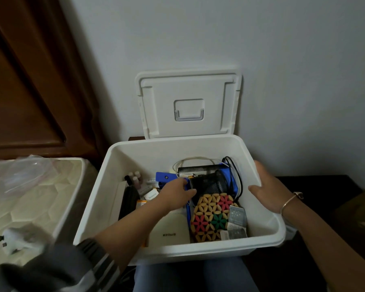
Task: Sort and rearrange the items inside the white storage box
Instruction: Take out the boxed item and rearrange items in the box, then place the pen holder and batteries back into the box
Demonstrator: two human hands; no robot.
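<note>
Head view: white storage box [198, 251] on lap in jeans [226, 277]; cream mattress [30, 197] left, dark table [325, 186] right, lid [160, 106] upright against grey wall [282, 60]. Left hand [177, 192] inside box, fingers bent onto blue item [164, 178]; grip not discernible. Right hand [263, 186] clamped on right rim, thumb inside.

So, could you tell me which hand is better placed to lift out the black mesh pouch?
Probably left: the left hand is inside the white box beside the black mesh pouch; the right hand grips the rim.
</note>
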